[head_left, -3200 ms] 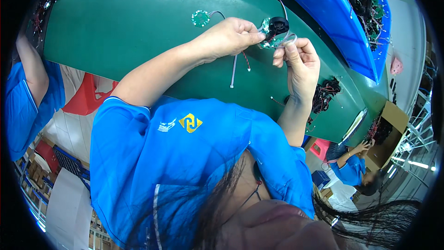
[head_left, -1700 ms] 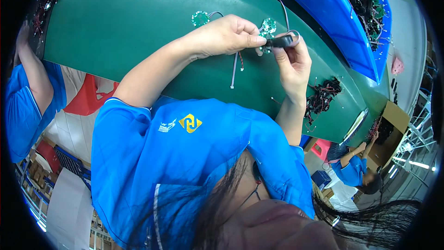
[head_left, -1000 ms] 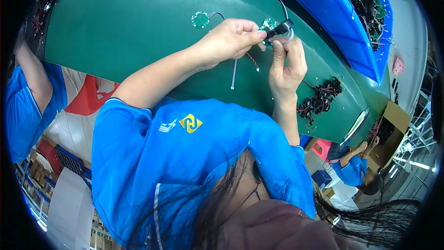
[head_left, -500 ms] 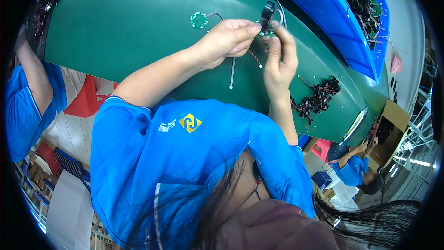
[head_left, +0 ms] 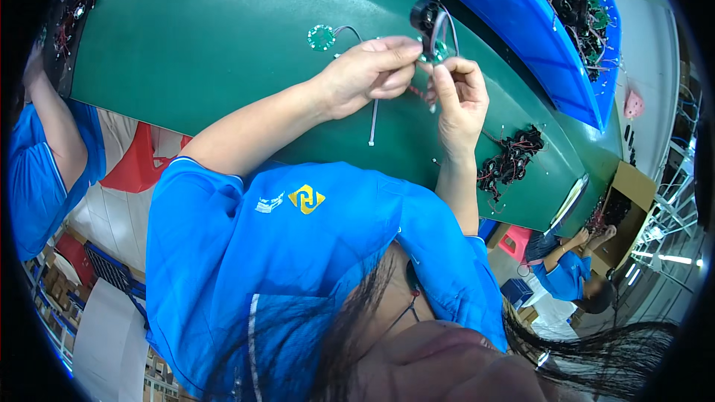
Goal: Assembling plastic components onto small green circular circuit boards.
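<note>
Over the green table, my left hand (head_left: 369,73) pinches the lower end of a black round part (head_left: 424,16) with grey wires (head_left: 445,21) looping from its side. Close by, my right hand (head_left: 463,100) has its thumb and fingers closed at the edge of a small green circuit board (head_left: 440,50), just under the black part. The fingertips partly hide how board and part join. A red twisted wire (head_left: 417,92) hangs between my hands. Left of them lies a round green circuit board (head_left: 321,37) with a dark cable. A pale cable with a white connector (head_left: 372,141) hangs below my left hand.
A tangled pile of black parts and wires (head_left: 514,156) lies right on the green table (head_left: 208,37). A blue bin (head_left: 514,15) full of boards stands at the far right. Co-workers sit left (head_left: 45,171) and right (head_left: 560,275), the latter by a cardboard box (head_left: 633,187).
My right hand has come up to the green board and closed on its edge. The black part has turned and shifted slightly left. The red wire has moved with my hands.
</note>
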### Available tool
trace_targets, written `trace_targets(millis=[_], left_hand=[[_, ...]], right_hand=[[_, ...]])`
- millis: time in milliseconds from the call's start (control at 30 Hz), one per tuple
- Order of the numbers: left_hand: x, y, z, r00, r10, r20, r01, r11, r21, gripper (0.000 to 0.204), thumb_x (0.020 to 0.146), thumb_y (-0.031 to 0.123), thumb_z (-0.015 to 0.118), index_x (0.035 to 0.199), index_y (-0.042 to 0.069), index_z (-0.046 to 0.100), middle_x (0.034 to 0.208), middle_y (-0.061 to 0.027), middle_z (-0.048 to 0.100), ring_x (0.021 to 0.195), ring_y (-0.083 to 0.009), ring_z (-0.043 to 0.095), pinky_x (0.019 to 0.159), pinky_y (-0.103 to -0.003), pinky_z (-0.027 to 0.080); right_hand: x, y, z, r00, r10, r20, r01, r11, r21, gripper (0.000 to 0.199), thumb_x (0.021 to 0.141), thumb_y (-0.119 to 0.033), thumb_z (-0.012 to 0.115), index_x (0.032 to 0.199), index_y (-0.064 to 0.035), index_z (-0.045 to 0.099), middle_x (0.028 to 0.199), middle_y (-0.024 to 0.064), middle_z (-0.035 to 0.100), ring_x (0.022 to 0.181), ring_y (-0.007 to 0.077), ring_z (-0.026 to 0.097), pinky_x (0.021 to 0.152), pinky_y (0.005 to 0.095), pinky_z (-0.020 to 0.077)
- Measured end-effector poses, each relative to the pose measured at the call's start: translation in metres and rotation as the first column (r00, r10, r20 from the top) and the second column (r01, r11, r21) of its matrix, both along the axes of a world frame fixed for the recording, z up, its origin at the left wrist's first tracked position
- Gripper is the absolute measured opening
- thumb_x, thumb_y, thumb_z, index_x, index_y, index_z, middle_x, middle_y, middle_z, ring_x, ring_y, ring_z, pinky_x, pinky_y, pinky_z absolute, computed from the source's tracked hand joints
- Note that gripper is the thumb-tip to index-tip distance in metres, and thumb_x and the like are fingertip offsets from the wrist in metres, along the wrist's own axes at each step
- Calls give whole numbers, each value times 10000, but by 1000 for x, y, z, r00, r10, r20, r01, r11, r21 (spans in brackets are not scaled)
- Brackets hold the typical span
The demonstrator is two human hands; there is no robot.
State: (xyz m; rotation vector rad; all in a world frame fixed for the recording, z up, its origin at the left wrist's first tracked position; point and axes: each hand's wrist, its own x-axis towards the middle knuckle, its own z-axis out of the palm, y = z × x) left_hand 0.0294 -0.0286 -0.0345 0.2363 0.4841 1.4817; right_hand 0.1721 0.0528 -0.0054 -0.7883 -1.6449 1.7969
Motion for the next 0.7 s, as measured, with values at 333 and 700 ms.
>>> trace_targets(millis=[333,700], left_hand=[[-25,-1,15,978,191,-87,-187,981,51,252,958,232,470,951,11,590,676,-25,573,467,-43,394,419,-151,293],[-58,69,145,480,555,-679,-288,831,476,227,936,238,471,848,51,565,646,-27,540,460,-69,422,409,-186,353]], right_hand=[[6,-4,-10,852,46,522,-432,624,651,70,835,-73,610,867,-26,569,673,20,545,554,93,459,522,214,385],[37,-9,-21,962,36,271,-120,946,300,73,855,-96,596,891,-33,606,703,32,572,557,116,481,515,231,390]])
